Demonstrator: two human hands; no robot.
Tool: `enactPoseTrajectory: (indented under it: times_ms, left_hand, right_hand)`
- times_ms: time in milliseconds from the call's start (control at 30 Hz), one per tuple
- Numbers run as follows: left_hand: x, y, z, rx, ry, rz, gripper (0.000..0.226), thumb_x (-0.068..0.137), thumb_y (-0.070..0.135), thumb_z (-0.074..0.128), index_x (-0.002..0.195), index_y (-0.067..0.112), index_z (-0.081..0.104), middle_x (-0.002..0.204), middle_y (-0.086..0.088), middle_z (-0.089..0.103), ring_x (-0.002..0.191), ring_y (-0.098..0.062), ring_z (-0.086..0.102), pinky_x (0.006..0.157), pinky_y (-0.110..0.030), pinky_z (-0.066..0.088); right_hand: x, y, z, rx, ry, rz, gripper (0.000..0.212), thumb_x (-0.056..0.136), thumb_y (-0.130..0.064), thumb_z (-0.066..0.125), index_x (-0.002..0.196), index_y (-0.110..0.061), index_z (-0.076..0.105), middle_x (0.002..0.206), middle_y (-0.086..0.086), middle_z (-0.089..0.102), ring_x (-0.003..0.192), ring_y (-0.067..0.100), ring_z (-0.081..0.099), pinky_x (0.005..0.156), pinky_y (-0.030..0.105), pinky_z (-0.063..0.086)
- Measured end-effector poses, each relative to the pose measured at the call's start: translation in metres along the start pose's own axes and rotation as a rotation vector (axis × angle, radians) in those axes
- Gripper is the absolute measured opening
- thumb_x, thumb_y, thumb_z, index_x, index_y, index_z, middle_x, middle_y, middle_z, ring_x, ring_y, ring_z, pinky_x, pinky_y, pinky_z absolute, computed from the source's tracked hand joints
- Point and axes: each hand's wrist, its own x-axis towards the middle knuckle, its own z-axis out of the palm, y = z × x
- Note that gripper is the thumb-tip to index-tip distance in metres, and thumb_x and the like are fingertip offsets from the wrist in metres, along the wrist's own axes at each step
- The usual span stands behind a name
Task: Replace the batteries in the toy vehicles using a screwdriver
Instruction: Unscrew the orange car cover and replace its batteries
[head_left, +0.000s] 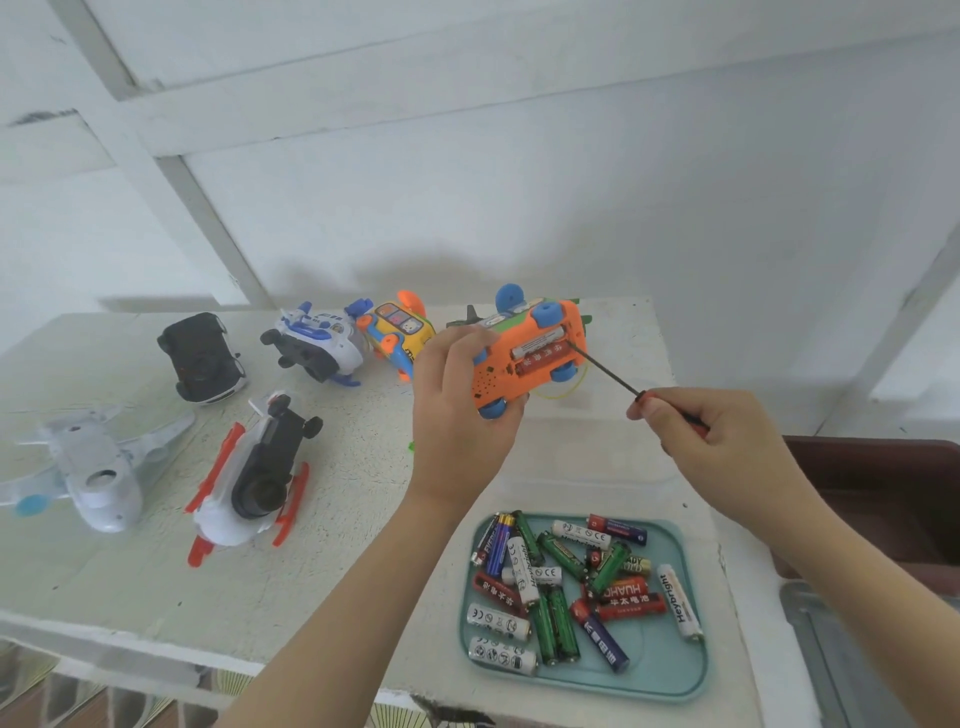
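My left hand grips an orange toy car with blue wheels, held above the table with its underside toward me. Its battery bay is open and two batteries lie inside. My right hand pinches a thin screwdriver by its handle. The black shaft runs up and left, and its tip sits at the right end of the battery bay. A teal tray with several loose batteries lies on the table below my hands.
Other toys lie on the white table: a black car, a white-and-blue vehicle, a yellow-and-orange toy, a red-and-white helicopter and a pale plane. A dark brown seat stands at right.
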Motion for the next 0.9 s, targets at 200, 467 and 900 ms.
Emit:
enactPoseTrajectory:
  times_ms: [200,467,900]
  left_hand:
    - [-0.003,-0.008,-0.004,0.052,0.002,-0.035,0.055,0.068,0.003,0.08,0.113,0.013,0.048,0.114,-0.01,0.055,0.111,-0.02,0.047,0.097,-0.014,0.035]
    - [-0.005,-0.009,-0.005,0.071,-0.03,-0.033,0.056,0.066,-0.002,0.078,0.112,0.012,0.05,0.113,-0.015,0.056,0.109,-0.02,0.047,0.093,-0.018,0.037]
    - [-0.006,0.003,-0.01,-0.018,0.001,-0.144,0.054,0.065,0.009,0.082,0.11,0.015,0.052,0.107,0.01,0.05,0.098,-0.015,0.05,0.077,-0.027,0.047]
  right_hand:
    - [0.003,-0.007,-0.021,-0.128,-0.192,0.07,0.025,0.093,-0.019,0.057,0.074,-0.023,0.073,0.037,-0.008,0.033,0.043,0.009,0.031,0.046,0.017,0.028]
    - [0.015,-0.019,-0.023,-0.226,-0.133,0.023,0.023,0.09,-0.02,0.058,0.076,-0.013,0.075,0.036,-0.009,0.036,0.039,0.009,0.039,0.047,0.014,0.031]
    - [0.014,-0.018,0.005,-0.22,-0.004,-0.129,0.031,0.092,-0.015,0.054,0.08,0.012,0.063,0.062,0.029,0.051,0.049,0.01,0.033,0.05,0.023,0.022]
